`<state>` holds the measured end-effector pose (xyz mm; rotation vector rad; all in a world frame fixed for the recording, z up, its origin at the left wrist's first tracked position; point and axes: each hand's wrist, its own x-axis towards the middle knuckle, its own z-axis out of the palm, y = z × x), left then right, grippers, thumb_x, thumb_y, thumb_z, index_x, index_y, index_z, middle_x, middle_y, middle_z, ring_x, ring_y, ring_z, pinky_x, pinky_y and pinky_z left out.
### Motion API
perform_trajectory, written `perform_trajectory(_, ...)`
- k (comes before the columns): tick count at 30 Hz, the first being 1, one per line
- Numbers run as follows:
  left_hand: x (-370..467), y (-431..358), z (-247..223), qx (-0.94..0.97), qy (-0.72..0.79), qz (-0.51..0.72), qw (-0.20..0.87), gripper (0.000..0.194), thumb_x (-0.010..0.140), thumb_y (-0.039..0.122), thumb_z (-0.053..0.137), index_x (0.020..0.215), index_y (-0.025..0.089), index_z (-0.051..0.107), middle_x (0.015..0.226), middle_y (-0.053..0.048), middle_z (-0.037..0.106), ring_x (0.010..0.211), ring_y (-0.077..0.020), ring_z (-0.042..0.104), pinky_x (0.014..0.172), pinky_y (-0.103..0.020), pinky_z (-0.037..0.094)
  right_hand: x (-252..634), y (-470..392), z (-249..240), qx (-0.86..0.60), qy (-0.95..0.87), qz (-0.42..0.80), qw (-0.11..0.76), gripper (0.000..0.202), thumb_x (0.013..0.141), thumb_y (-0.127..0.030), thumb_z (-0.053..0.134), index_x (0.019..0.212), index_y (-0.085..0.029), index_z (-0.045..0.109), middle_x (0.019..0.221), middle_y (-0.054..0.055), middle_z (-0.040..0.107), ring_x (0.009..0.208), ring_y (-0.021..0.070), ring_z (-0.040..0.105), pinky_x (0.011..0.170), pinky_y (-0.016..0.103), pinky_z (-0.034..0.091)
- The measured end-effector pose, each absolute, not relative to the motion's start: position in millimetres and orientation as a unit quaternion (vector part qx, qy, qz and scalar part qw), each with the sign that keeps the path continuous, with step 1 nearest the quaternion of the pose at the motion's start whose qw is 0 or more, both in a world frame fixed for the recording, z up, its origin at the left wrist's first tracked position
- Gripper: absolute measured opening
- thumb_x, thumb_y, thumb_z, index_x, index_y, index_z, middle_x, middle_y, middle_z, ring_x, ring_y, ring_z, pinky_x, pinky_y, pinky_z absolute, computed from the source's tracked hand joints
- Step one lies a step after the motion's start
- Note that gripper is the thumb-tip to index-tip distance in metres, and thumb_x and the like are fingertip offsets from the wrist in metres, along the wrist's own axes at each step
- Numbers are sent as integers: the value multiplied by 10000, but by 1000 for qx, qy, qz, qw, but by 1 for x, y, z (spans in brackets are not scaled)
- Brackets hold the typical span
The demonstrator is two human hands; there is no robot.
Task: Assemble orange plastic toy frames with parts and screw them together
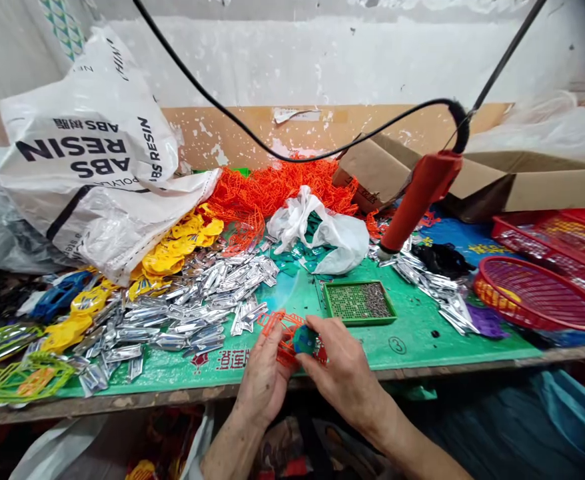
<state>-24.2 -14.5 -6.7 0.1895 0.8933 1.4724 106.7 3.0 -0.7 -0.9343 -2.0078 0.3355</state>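
My left hand [266,373] grips an orange plastic lattice frame [283,337] above the front edge of the bench. Between the thumb and fingers of my right hand [345,367] is a small dark green plastic piece [304,340], held against the right side of the lattice. Whether the two parts are joined I cannot tell, as my fingers cover part of both. Just beyond my right hand lies a green tray [360,321] of small metal screws. Silver plastic parts [187,320] are heaped to the left of my hands.
A red electric screwdriver [415,207] hangs on a black cable over the bench. Orange lattice pieces [252,193] pile up at the back, beside a white plastic bag [345,243]. Yellow parts [172,250] spill from a white resin sack [92,160]. Red baskets [542,293] and cardboard boxes [547,187] stand right.
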Motion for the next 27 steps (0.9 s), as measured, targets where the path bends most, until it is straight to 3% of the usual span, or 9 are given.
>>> perform_trajectory(5,-25,-13,-8,75,390,656,642,276,750,263,790,1007,181,728,934,-24,767,743,-126,689,651,-196,556,97,4,2,-365,-819,111,428,500,806,-44,574,1277,-171,466,1048,102,679,897,249,589,792,409,551)
perform_trajectory(12,-26,-13,-10,84,402,650,640,298,745,282,786,1022,187,732,992,-45,751,796,-156,682,674,-230,556,96,5,-2,-379,-823,116,406,449,810,-56,581,1243,-148,506,1002,103,695,856,241,579,752,394,537)
perform_trajectory(18,-25,-15,-15,74,403,657,633,317,715,293,815,1003,186,734,919,-17,744,720,-123,664,610,-195,540,97,8,-1,-393,-822,132,391,420,780,-58,622,1184,-151,555,929,86,692,826,229,577,731,360,523)
perform_trajectory(27,-20,-15,-10,71,387,683,616,271,716,268,806,962,174,742,995,-39,760,864,-164,693,722,-215,549,97,3,2,-423,-815,118,378,433,799,-100,641,1218,-175,563,999,95,713,891,250,596,796,403,501)
